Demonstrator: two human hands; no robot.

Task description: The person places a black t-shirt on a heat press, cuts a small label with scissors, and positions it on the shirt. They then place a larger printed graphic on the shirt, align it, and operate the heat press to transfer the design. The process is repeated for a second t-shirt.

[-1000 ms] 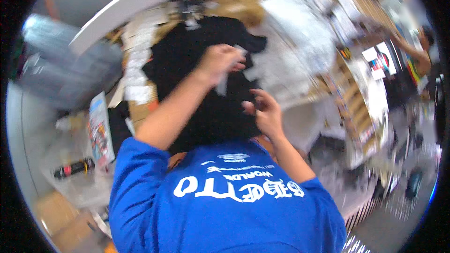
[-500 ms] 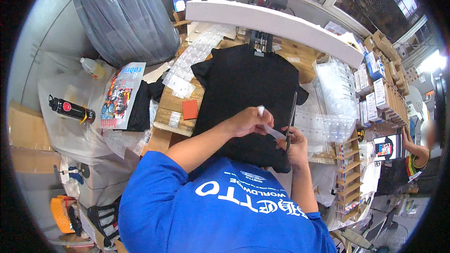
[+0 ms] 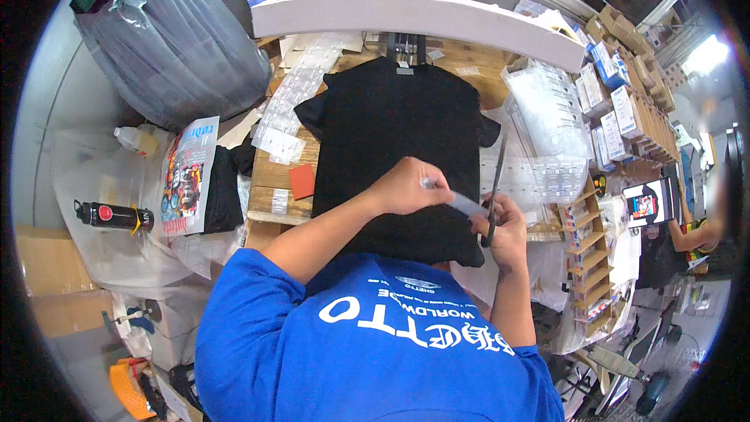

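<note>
A black T-shirt (image 3: 398, 125) lies spread flat under my hands, its neck at the far end. My left hand (image 3: 412, 186) is closed in a pinch on a narrow, translucent whitish strip (image 3: 467, 205). The strip slants down to the right, its other end reaching the fingers of my right hand (image 3: 508, 230). That hand is closed around a pair of scissors (image 3: 497, 180), held upright with the blades pointing away from me. Whether the right fingers also grip the strip cannot be made out.
A long white padded bar (image 3: 414, 19) spans the table's far side. Printed label sheets (image 3: 301, 90) and an orange-red square (image 3: 301, 181) lie left of the shirt. Clear plastic bags (image 3: 547, 109) are at right, beside a cardboard divider rack (image 3: 586, 258). A black bottle (image 3: 113, 216) stands far left.
My hands have moved apart, and more of the strip shows between them. The scissors remain upright in my right hand. The whole view has shifted slightly.
</note>
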